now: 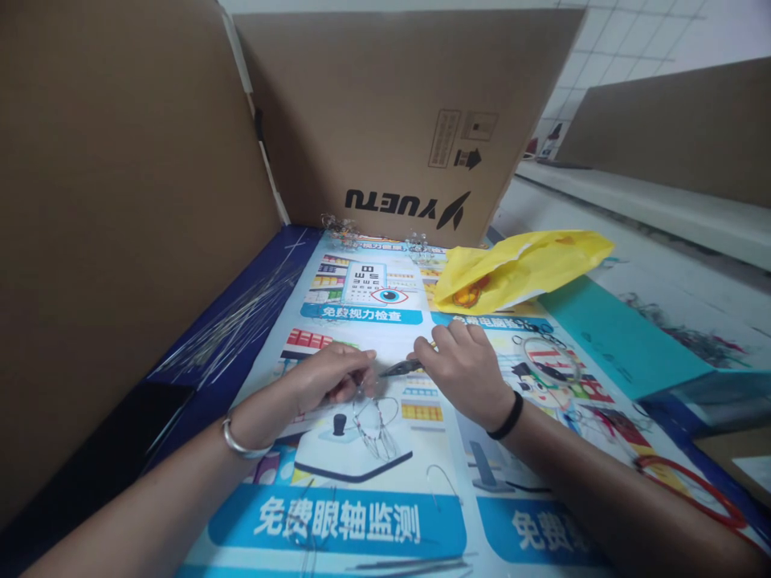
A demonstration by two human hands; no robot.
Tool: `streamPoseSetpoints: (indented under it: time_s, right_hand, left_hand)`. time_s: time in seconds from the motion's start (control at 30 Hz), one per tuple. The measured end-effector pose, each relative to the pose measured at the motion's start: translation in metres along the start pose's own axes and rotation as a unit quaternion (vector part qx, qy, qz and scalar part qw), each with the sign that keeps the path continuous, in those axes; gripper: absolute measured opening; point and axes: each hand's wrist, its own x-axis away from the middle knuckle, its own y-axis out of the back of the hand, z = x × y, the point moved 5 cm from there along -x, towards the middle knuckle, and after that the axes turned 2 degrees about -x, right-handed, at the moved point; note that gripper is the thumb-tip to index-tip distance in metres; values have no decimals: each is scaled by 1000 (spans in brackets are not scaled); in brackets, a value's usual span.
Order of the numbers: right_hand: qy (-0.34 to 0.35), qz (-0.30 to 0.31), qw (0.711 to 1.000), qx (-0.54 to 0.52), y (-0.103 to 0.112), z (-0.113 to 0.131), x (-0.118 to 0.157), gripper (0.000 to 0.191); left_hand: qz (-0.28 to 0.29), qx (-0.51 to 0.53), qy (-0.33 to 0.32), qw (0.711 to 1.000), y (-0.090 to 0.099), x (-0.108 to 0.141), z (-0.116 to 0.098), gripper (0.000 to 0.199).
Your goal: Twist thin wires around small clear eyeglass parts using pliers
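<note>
My right hand (pixel 463 373) is closed around a pair of pliers (pixel 401 368), whose dark, narrow jaws point left. Just left of the tips, the fingers of my left hand (pixel 337 373) pinch a thin wire piece (pixel 374 433). Fine silvery loops with tiny beads hang from it below the fingers. The gap between the jaw tips and the wire is too small to judge. Near my hands, a bent wire (pixel 442 482) and several loose wires (pixel 307 514) lie on the printed poster (pixel 277 449).
Cardboard panels (pixel 361 104) wall off the left and back. Straight wires (pixel 234 321) lie on the blue surface at left. A yellow bag (pixel 530 269) and tape roll (pixel 551 359) sit to the right, with a red ring (pixel 692 482) nearer. Wire pieces (pixel 340 229) stand at the back.
</note>
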Motion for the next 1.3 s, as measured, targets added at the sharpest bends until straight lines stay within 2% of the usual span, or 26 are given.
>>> streamPoseSetpoints:
  time_s: [0.17,0.37,0.53,0.63,0.8,1.0,1.07,1.13,1.3]
  right_hand:
    - [3,-5,1000,-11,1,4,0,16]
    - [10,-4,1000,-7,8,9,1,11]
    - [9,25,1000,10,14,14,-1,13]
    - [3,46,999,16,19,16,-3,14]
    - [-5,84,996,7,25,20,-3,13]
    - [-22,158,987,5,20,19,-1,11]
    - [-24,175,984,0,17,16,-1,11]
    - [-20,177,984,-7,15,14,-1,10]
    - [-14,130,991,-1,12,5,-3,10]
  left_hand:
    - [14,1,16,1000,-3,1,0,41]
    - [-28,-67,44,996,-3,-2,1,45]
    - [-57,-144,-16,988,-3,-4,-4,49]
    - [-78,-216,-33,973,-3,-3,-6,49]
    - [-126,-350,-36,928,-6,2,-17,47]
    - [-152,-411,-54,897,-10,9,-29,45]
    - [-156,-391,-69,904,-8,8,-27,45]
    - [-147,-345,-79,924,-6,6,-22,46]
    - [-115,-172,-64,976,2,-2,-9,46]
